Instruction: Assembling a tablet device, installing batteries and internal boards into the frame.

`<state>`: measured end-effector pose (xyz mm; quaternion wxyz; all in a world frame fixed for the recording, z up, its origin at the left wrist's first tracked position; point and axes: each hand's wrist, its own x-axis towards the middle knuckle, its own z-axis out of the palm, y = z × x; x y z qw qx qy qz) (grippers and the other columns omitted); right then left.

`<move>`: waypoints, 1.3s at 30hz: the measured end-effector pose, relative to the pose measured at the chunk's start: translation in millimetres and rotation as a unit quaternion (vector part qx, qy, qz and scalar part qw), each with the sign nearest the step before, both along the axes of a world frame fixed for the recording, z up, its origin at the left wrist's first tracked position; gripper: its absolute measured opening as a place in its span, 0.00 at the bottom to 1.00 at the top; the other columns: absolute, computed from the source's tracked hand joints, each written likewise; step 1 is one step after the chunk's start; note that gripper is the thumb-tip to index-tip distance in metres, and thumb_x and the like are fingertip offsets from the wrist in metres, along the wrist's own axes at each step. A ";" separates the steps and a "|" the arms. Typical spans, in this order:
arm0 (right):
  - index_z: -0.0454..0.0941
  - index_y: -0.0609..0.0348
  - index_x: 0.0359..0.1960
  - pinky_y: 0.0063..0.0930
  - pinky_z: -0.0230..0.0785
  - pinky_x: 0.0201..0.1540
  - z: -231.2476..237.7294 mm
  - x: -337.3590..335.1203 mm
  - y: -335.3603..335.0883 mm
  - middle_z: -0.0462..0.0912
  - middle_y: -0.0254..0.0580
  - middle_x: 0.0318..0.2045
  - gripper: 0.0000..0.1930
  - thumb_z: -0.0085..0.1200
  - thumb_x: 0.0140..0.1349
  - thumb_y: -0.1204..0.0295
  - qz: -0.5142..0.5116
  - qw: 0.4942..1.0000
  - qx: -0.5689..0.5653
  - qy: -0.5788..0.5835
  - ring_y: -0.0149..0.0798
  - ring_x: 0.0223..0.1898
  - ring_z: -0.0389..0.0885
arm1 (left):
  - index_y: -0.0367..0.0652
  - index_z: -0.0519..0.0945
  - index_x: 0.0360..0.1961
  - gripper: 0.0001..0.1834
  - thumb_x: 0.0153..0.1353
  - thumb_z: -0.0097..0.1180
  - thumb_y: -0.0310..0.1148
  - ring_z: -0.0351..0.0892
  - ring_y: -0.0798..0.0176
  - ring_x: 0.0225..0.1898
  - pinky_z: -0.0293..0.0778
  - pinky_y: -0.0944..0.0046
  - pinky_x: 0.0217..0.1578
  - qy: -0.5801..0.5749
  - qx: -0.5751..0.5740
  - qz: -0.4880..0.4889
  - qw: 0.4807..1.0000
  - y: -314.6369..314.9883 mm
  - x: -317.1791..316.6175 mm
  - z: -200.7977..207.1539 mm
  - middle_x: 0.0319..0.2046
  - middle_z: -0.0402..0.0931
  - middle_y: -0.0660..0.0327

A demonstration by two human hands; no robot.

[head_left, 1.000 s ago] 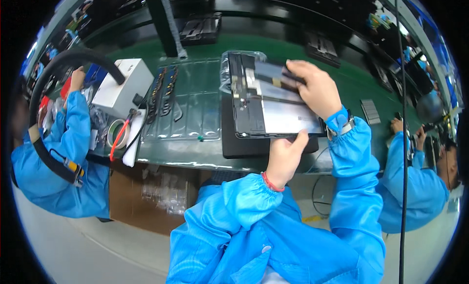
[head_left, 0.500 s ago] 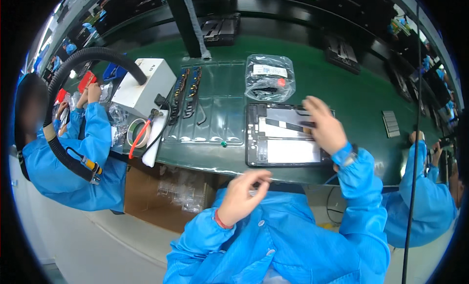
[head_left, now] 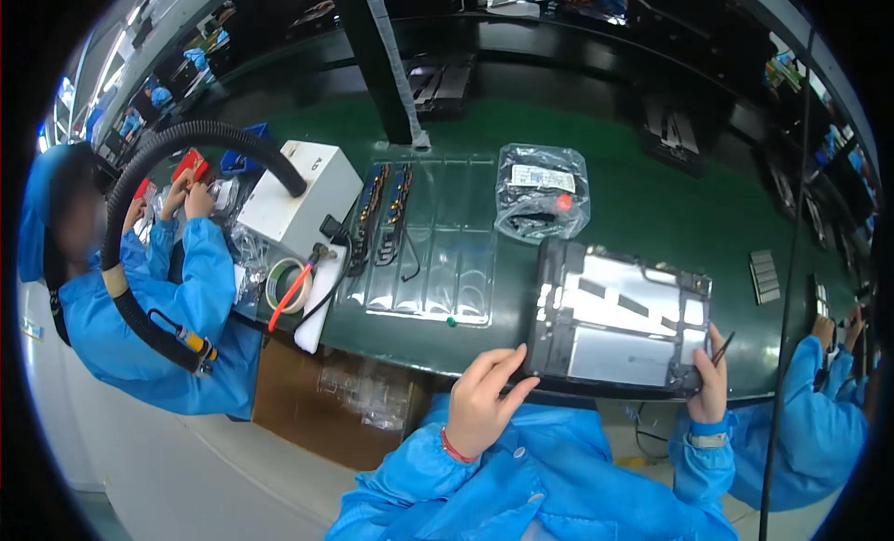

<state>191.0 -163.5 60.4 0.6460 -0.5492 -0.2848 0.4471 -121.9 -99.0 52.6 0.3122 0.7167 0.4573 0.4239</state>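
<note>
An opened tablet (head_left: pixel 605 359), black-framed with silvery battery panels and dark strips inside, is tilted at the bench's front edge. My left hand (head_left: pixel 484 401) pinches its near left corner between thumb and fingers. At the right edge, my right hand (head_left: pixel 711 383) grips it, the thumb on top and the other fingers mostly hidden. A thin dark stick-like piece (head_left: pixel 724 347) juts out by my right fingers; its kind cannot be made out. Just beyond the tablet lies a clear plastic bag (head_left: pixel 542 192) with black parts inside and a white label.
Left of the bag, a clear compartment tray (head_left: pixel 447 271) bears black cable strips (head_left: pixel 396 210). Further left are a white box (head_left: pixel 303 192) with a black hose, a tape roll (head_left: pixel 287 285) and a cardboard box (head_left: pixel 307 401) below. Co-workers sit on both sides; a grey ribbed block (head_left: pixel 764 277) lies right.
Both hands have come onto the tablet, my right moving from above it to its right edge. The tablet is now tilted and nearer to me. The whole view has shifted.
</note>
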 end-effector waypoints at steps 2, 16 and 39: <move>0.57 0.61 0.58 0.32 0.68 0.51 14.8 5.3 22.3 0.70 0.48 0.51 0.27 0.48 0.56 0.76 -0.023 0.998 0.030 0.047 0.40 0.49 0.72 | 0.34 0.73 0.46 0.23 0.48 0.61 0.28 0.74 0.50 0.43 0.70 0.60 0.44 -0.053 0.056 0.004 0.997 15.8 5.9 12.6 0.44 0.73 0.51; 0.72 0.43 0.27 0.19 0.44 0.11 -31.8 62.7 459.5 0.74 0.26 0.21 0.11 0.61 0.46 0.60 0.047 0.997 -0.056 -0.038 0.27 0.15 0.67 | 0.41 0.77 0.38 0.17 0.41 0.55 0.24 0.74 0.58 0.40 0.71 0.61 0.37 0.107 0.282 0.029 0.953 40.4 -12.1 -40.8 0.39 0.74 0.60; 0.68 0.54 0.40 0.18 0.55 0.16 28.7 -44.1 266.2 0.64 0.27 0.20 0.12 0.49 0.53 0.71 0.154 0.985 0.037 -0.068 0.22 0.15 0.59 | 0.42 0.78 0.34 0.15 0.42 0.52 0.20 0.75 0.55 0.36 0.71 0.61 0.36 0.030 0.200 -0.016 0.979 46.6 -11.7 -27.3 0.35 0.76 0.59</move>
